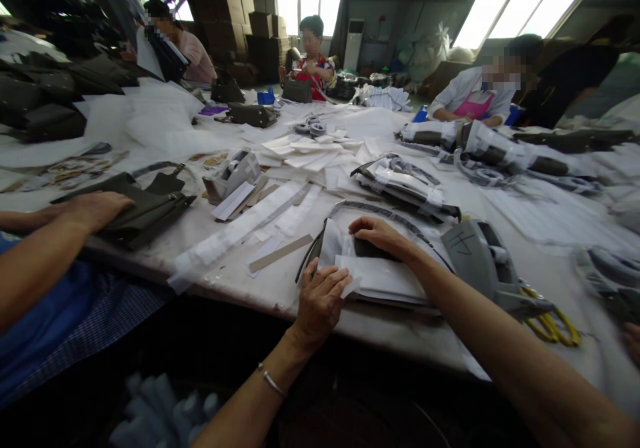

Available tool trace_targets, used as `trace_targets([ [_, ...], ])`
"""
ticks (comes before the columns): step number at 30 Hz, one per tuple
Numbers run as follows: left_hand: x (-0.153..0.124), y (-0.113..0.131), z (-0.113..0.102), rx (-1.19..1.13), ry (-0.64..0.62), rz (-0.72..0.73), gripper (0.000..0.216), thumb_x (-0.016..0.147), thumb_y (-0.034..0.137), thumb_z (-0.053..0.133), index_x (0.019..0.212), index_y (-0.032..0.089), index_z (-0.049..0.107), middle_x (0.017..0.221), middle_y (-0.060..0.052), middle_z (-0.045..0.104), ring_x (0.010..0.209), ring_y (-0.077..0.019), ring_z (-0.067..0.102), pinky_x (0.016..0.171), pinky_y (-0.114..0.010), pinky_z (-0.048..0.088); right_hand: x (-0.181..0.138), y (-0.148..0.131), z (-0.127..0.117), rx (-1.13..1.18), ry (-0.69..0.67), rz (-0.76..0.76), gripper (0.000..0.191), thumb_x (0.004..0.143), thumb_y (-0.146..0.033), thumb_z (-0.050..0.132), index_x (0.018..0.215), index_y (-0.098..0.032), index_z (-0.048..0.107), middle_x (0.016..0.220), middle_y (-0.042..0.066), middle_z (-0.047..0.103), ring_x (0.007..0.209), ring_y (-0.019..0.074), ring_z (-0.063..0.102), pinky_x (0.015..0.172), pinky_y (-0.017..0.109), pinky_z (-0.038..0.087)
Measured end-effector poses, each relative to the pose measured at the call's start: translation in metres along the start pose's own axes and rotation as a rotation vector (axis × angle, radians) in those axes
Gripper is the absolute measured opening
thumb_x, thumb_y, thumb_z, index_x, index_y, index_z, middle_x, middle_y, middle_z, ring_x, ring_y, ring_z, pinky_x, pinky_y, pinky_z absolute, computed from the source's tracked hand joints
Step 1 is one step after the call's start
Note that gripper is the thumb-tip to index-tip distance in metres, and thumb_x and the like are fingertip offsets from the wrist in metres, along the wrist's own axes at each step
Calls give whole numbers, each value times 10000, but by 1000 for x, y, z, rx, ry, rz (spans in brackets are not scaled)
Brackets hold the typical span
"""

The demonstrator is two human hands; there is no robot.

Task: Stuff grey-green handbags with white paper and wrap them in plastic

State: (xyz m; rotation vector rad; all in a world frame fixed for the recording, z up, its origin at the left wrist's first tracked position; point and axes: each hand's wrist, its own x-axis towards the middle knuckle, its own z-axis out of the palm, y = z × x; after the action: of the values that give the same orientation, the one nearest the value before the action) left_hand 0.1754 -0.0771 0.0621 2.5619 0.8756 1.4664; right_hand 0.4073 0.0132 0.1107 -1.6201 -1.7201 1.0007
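My left hand point(320, 301) rests at the near edge of the white table point(240, 275), its fingers pinching the corner of a sheet of white wrapping paper point(385, 276). My right hand point(377, 233) presses flat on a dark grey bag piece point(365, 248) that lies half wrapped in that paper. A dark strap point(380, 211) curves around the bundle.
A grey tape dispenser point(475, 255) and yellow-handled scissors point(550, 318) lie to the right. A co-worker's hand point(97, 209) at the left presses a dark bag point(150, 211). Another tape dispenser point(233, 176), paper strips and wrapped bags cover the table. Other people sit at the far side.
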Motion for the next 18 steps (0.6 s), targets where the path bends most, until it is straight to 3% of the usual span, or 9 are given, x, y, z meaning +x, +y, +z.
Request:
trace_targets([
  [5, -2, 1, -4, -28, -2, 30, 323, 946, 83, 408, 1102, 229, 652, 1079, -26, 737, 1095, -183, 637, 1146, -478, 324, -9, -3, 3, -109, 37, -53, 205, 771, -264, 578, 871, -178, 735, 811, 8, 717, 731, 160, 608, 726, 272, 463],
  [9, -2, 1, -4, -46, 5, 16, 318, 943, 63, 411, 1010, 237, 668, 997, -2, 743, 1048, -157, 650, 1122, -434, 357, -17, -10, 6, -211, 105, -283, 126, 790, -255, 616, 807, -186, 719, 854, 31, 704, 798, 173, 625, 794, 293, 474],
  [14, 0, 2, -4, -72, 45, -12, 289, 918, 58, 428, 942, 224, 664, 932, -1, 742, 1009, -163, 653, 1085, -419, 386, -31, -30, 7, -592, -45, -571, 121, 815, -148, 629, 768, -201, 728, 826, 54, 701, 836, 198, 605, 864, 347, 440],
  [18, 2, 4, -6, -48, 20, -40, 296, 893, 63, 430, 953, 228, 669, 918, -4, 739, 1008, -172, 650, 1098, -430, 358, -50, -44, 7, -698, -120, -592, 171, 806, -89, 608, 762, -202, 729, 780, 54, 693, 801, 199, 603, 863, 354, 445],
])
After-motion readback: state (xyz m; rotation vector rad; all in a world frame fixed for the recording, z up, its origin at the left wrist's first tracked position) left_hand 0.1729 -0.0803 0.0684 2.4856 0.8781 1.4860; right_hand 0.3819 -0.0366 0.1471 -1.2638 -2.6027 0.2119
